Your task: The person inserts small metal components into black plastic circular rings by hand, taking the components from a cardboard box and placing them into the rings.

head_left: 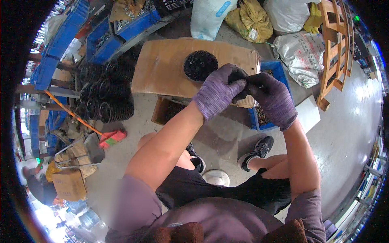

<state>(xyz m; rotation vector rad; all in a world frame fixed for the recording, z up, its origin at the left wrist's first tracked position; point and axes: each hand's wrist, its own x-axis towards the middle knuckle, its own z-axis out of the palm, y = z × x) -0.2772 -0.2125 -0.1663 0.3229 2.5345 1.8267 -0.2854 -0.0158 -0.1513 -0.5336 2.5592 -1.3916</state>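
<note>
Both my hands wear purple knit gloves with black palms and fingers. They meet in front of me, over the right part of a cardboard-topped table. My left hand has its thumb and fingers pinched together. Against it, the fingers of my right hand are pinched too. Whatever lies between the fingertips is too small and dark to make out. Just left of my left hand, a round black ribbed plastic part rests on the cardboard. Under my right hand stands a blue bin of small parts.
Stacks of black round parts stand on the floor at left, near a red broom. An open cardboard box sits below the table. Sacks line the back. A wooden pallet leans at right. Blue bins fill the rack at upper left.
</note>
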